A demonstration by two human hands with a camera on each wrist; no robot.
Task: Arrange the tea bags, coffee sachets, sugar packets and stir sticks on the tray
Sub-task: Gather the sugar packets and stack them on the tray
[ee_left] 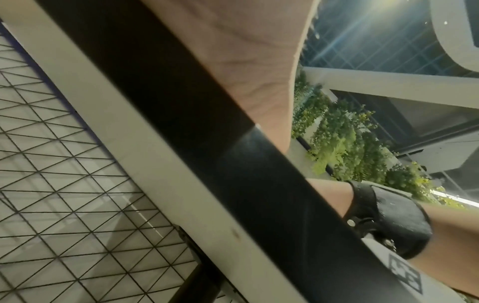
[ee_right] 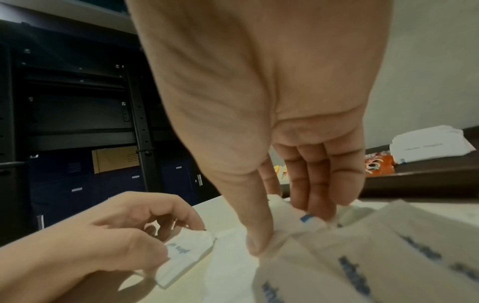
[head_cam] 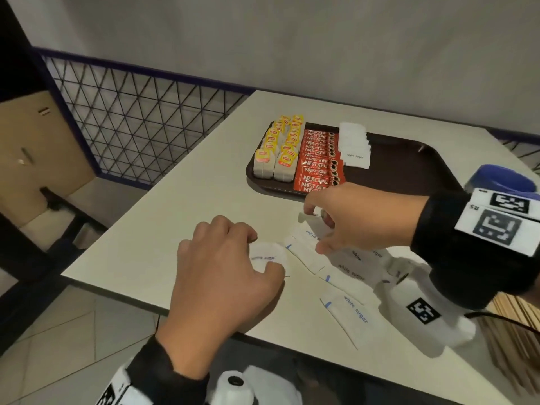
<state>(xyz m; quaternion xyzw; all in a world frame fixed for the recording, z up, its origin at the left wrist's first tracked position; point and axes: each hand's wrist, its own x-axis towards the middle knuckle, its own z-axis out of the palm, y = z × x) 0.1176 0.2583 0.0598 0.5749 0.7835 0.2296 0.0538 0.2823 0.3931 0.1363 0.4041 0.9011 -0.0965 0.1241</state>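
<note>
A dark brown tray (head_cam: 409, 165) at the far right of the table holds two rows of yellow-tagged tea bags (head_cam: 277, 150), a row of red coffee sachets (head_cam: 318, 162) and a stack of white sugar packets (head_cam: 353, 144). Nearer me, loose sugar packets (head_cam: 344, 305) lie spread on the table. My left hand (head_cam: 264, 255) grips a small stack of sugar packets (ee_right: 186, 258) between thumb and curled fingers. My right hand (head_cam: 317, 229) pinches one packet (ee_right: 298, 223) from the spread, thumb against fingers. Pale wooden stir sticks (head_cam: 514, 325) show at the right edge.
The white table (head_cam: 175, 200) ends just under my left wrist, with tiled floor below. A dark wire-mesh fence (head_cam: 140, 121) runs along its left side, and a plain wall stands behind. The tray's right half is bare. The left wrist view shows only the table's edge and my palm (ee_left: 246, 61).
</note>
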